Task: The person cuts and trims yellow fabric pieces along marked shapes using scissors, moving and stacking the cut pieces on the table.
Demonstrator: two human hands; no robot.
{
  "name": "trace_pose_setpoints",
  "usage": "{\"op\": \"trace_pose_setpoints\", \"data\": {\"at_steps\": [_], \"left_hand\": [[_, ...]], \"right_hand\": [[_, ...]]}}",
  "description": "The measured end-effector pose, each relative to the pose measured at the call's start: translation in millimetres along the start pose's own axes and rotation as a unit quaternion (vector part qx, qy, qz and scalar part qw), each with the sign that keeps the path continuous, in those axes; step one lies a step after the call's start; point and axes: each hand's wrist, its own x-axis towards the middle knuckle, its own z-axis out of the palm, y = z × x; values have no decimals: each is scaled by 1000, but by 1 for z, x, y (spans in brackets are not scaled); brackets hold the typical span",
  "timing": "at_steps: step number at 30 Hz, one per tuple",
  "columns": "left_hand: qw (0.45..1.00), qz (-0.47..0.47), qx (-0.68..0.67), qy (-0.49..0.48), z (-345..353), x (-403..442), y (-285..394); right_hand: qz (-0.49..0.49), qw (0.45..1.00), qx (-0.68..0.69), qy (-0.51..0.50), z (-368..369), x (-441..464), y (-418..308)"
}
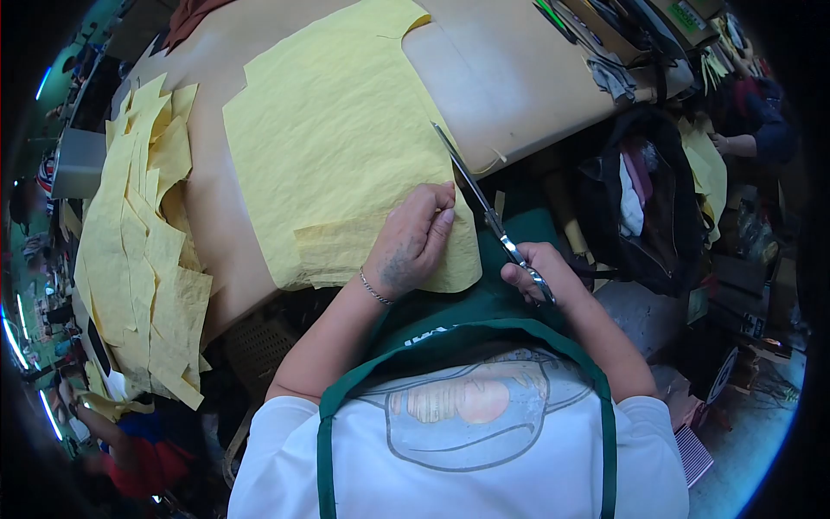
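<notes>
A large, creased yellow sheet (337, 130) lies on the table and hangs over its near edge. Whether it is cloth or paper I cannot tell. My left hand (411, 238) rests on its lower part, fingers closed in a pinch on the sheet's right edge. A smaller yellow strip (333, 246) lies on the sheet beside that hand. My right hand (545, 270) is closed around the handles of a pair of scissors (486, 203). The long blades point up and left along the sheet's right edge, their tips near that edge. They look nearly closed.
Overlapping yellow pieces (143, 251) are piled at the table's left. Pens and a grey cloth (612, 78) lie at the back right of the table (484, 78). An open black bag (644, 203) hangs at the right. Other people are at both sides, one a blue sleeve (769, 130).
</notes>
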Motion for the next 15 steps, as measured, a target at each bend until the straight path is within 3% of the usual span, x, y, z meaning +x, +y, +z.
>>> {"op": "trace_pose_setpoints", "data": {"at_steps": [7,12,15], "left_hand": [[1000,1,-4,1,1,-1,1],[1000,4,-6,-21,0,-3,6],[999,53,-4,-5,7,-6,2]], "right_hand": [[19,1000,-10,16,2,-4,-3],[-8,999,-11,-31,-4,2,-5],[-14,999,0,-31,-3,10,-12]]}}
